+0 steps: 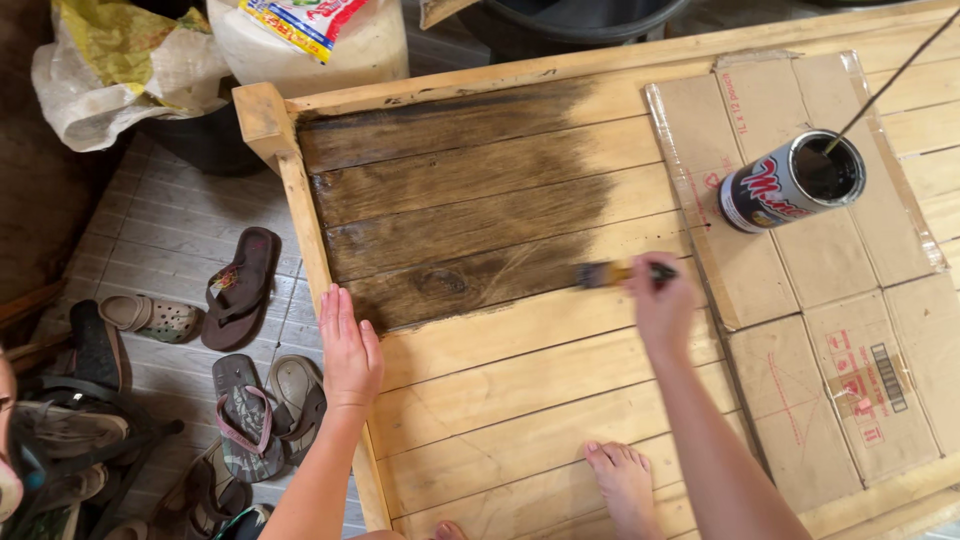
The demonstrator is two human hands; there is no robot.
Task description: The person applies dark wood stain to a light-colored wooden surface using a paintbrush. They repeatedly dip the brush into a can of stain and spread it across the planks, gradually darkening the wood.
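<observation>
Head view: right hand (660, 305) grips paintbrush (612, 273); left hand (349, 350) flat on wooden panel (520, 400).

One view only, worn on the head, looking steeply down from above at close working range. Faces the slatted wooden panel (520, 330), filling most of the frame, with both forearms entering from the bottom edge (a bare foot (625, 480) too). Takes in a strip of floor (170, 230) along the left side.

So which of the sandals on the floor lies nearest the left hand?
The grey sandal, just below and left of the left hand; the dark brown flip-flop and the others lie farther left.
</observation>
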